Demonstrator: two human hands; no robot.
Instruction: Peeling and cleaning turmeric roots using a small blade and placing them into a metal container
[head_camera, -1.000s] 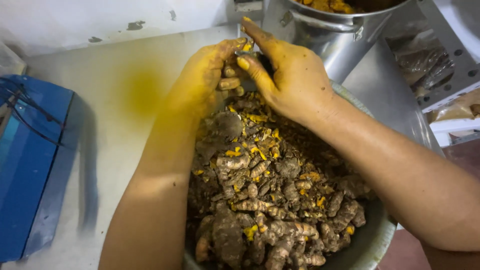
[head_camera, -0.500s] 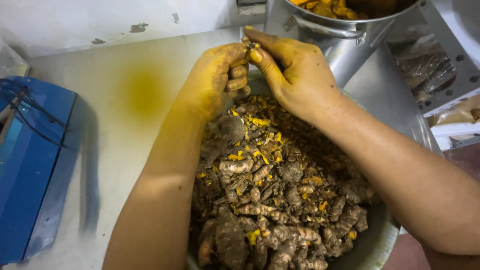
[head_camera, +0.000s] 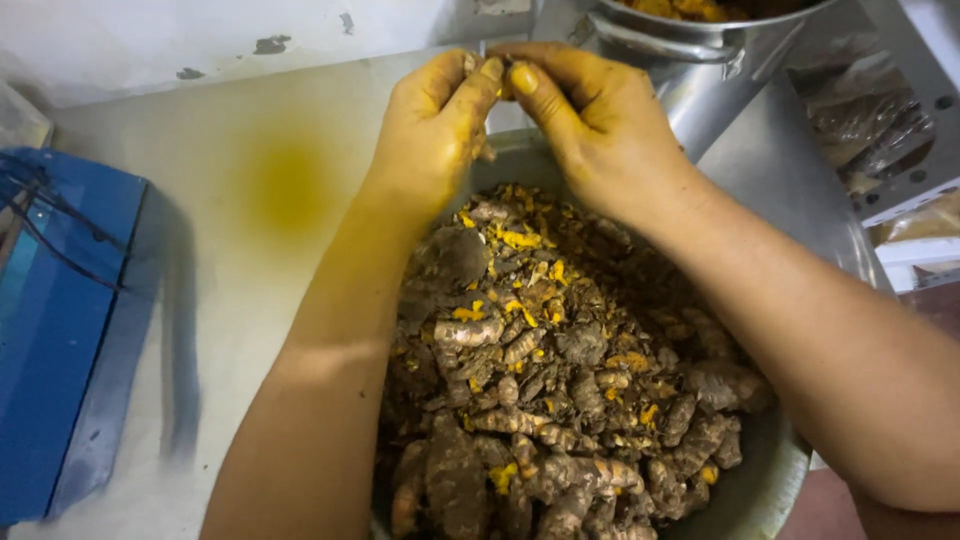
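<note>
Your left hand (head_camera: 432, 130) and right hand (head_camera: 590, 125) meet just above the far rim of the bowl (head_camera: 770, 480). Both pinch shut on one small root (head_camera: 506, 78), mostly hidden by your fingertips. It looks hard, knobbly and light, so pinch it near its ends. The bowl holds too many roots (head_camera: 540, 400) to count. Behind the bowl stands one metal pot (head_camera: 690, 45). Two yellow hands, one bowl.

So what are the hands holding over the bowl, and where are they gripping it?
Left hand and right hand pinch one small piece between their fingertips; it is mostly hidden, so its kind and gripped part cannot be told.
</note>
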